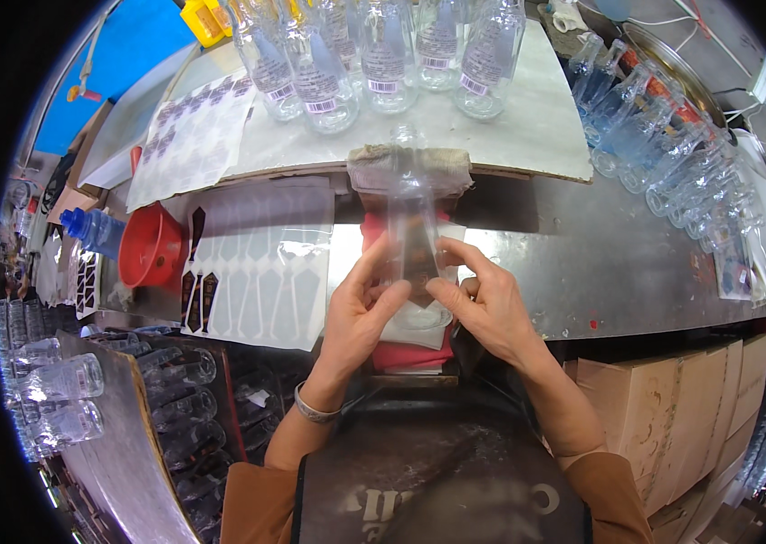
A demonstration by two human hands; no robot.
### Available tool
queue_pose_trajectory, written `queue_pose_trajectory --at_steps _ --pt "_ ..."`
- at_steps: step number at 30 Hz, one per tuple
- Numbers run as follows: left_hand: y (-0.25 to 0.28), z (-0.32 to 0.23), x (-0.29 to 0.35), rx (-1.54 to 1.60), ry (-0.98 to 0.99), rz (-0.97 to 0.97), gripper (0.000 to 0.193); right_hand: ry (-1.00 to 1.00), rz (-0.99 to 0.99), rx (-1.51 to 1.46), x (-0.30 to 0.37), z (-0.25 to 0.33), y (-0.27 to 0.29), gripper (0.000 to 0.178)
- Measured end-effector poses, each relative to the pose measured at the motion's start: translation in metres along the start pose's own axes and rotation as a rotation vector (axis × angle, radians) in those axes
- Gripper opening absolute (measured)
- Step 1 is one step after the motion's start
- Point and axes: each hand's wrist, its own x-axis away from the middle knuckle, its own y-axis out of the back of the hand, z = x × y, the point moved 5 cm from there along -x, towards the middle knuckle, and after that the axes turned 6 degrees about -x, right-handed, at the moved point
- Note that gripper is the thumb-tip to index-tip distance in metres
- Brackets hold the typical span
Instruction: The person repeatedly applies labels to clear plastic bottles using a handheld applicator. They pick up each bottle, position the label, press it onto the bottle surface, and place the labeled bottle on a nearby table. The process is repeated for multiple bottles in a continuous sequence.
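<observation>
A clear glass bottle (412,195) lies in front of me, its neck pointing away and resting by a rolled cloth (410,170). On its upper side sits a dark, tie-shaped label (419,258). My left hand (362,304) grips the bottle from the left, thumb near the label's lower end. From the right, my right hand (484,295) grips it too, thumb against the label's lower edge and fingers curled. Pink and white cloth (406,355) shows beneath the bottle. To the left is a label sheet (261,263), mostly bare, with a few dark labels at its left edge.
Several labelled bottles (387,59) stand on the raised board ahead. Rows of clear bottles (664,136) stand at the right. A red bowl (151,245) and a blue-capped bottle (93,228) are left. Cardboard boxes (673,408) sit lower right; crated bottles (185,399) lie lower left.
</observation>
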Motion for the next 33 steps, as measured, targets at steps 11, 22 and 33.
queue_pose_trajectory --at_steps 11,22,33 --pt "0.001 0.001 0.001 0.019 -0.003 -0.012 0.061 -0.021 0.007 0.003 -0.001 0.0 0.0 0.052" --pt "0.001 -0.013 -0.04 -0.005 0.086 -0.083 0.063 0.015 0.056 0.057 -0.08 0.021 0.025 0.043" --pt "-0.003 -0.005 -0.052 0.016 0.062 -0.152 0.052 -0.039 0.103 0.307 -0.091 0.036 0.016 0.05"
